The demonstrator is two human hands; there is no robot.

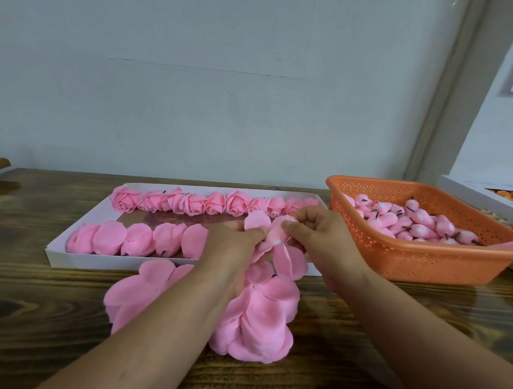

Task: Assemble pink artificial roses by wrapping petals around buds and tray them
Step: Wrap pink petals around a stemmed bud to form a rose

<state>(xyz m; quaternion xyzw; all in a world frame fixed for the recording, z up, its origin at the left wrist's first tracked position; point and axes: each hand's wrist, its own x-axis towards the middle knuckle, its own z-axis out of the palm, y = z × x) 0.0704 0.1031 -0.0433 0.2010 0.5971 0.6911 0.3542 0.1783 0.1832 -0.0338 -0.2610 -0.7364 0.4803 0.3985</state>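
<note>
My left hand [233, 237] and right hand [315, 231] meet over near edge of white card tray [73, 256], fingers curled, pinching soft pink bud [277, 234] with thin rounded petals [290, 261] hanging loose beneath. Tray: far row of finished roses [214, 204], near row of flat petal fans [137, 238]. Floppy petal pile [262, 319] on dark grained wood table [42, 303]. Perforated orange plastic basket [421, 258] at right, full of teardrop buds [417, 223].

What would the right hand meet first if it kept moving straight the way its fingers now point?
Probably the left hand: the right hand points leftward across the rose being wrapped, which both pinch.
</note>
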